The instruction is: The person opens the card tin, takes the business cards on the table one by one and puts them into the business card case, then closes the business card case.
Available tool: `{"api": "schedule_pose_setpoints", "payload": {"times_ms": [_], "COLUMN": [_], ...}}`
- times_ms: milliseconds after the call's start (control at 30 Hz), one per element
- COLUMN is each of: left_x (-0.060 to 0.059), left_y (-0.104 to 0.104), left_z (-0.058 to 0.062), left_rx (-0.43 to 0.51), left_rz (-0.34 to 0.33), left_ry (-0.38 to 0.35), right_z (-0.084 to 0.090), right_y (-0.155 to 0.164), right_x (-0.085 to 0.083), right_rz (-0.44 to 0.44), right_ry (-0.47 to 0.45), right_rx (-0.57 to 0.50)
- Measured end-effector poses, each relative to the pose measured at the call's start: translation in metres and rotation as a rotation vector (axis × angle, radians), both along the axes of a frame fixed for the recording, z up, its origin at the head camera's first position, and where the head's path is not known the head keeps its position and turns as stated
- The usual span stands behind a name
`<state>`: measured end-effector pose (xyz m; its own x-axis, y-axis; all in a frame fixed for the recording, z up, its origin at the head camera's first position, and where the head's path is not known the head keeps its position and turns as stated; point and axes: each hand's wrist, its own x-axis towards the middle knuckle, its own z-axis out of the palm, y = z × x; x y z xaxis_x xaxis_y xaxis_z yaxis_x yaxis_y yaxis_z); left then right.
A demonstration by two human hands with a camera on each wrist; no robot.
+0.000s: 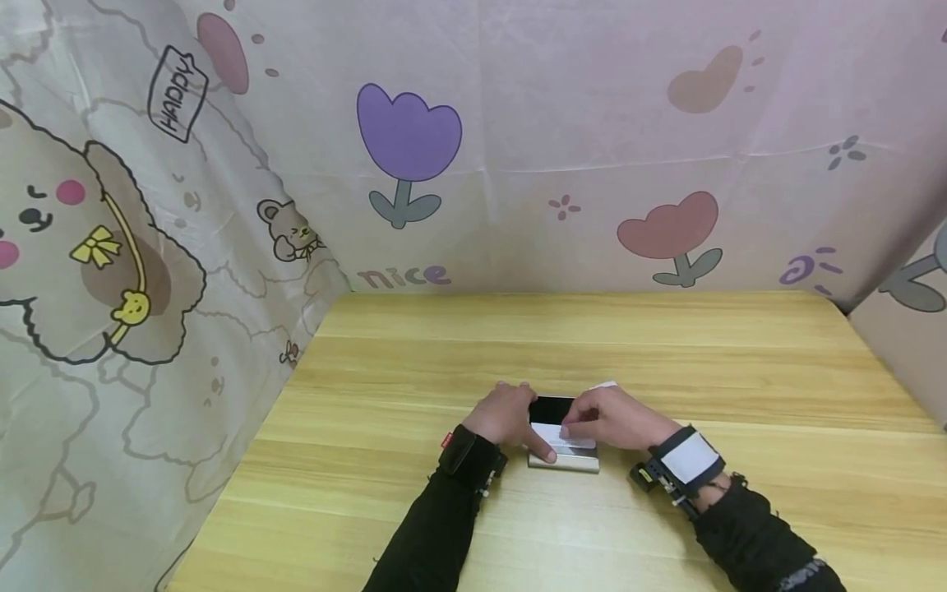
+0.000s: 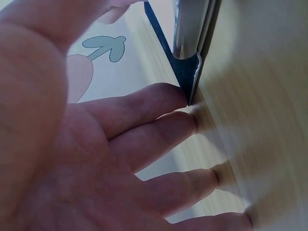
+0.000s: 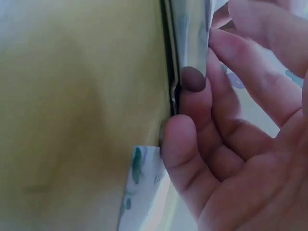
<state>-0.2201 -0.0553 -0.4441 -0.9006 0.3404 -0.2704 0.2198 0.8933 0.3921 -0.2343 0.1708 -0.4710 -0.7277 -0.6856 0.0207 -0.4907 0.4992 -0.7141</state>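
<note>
A small flat case with a black panel and a silver front edge (image 1: 573,465) lies on the table, a white card (image 1: 548,432) across its middle. My left hand (image 1: 510,418) steadies the case from the left, its thumb by the silver front edge. In the left wrist view the other fingers (image 2: 161,137) are spread and fairly straight, with one fingertip at the case's dark corner and others on the tabletop. From the right, my right hand (image 1: 612,417) pinches the white card between thumb and forefinger. Its lower fingers (image 3: 180,139) curl beside the case's edge.
A white paper piece with green print (image 3: 137,187) lies beside the right hand. The wooden table (image 1: 414,353) meets a patterned cloth backdrop (image 1: 518,99) at its back and left. Each wrist wears a black strapped camera mount (image 1: 468,455).
</note>
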Motion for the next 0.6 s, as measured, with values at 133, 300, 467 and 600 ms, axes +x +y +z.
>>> {"api": "schedule_pose_setpoints", "payload": {"times_ms": [133,300,467,600], "left_x": [-0.0001,0.0000,0.0005,0.0001], "left_y": [-0.0002,-0.0012,-0.0012,-0.0016], "left_z": [0.0002,-0.0006,-0.0004,-0.0008], "left_rx": [0.011,0.023,0.025,0.031], "left_rz": [-0.004,-0.001,0.001,0.003], "left_ry": [0.000,0.001,-0.007,-0.011], "right_z": [0.0014,0.0030,0.0065,0.0091], "right_y": [0.0011,0.0022,0.0067,0.0080], "right_x": [-0.0001,-0.0001,0.0029,0.0039], "right_rz": [-0.101,-0.328,-0.392,-0.419], "right_ry": [0.078,0.181,0.102,0.035], "right_rx": [0.031,0.096,0.195,0.234]}}
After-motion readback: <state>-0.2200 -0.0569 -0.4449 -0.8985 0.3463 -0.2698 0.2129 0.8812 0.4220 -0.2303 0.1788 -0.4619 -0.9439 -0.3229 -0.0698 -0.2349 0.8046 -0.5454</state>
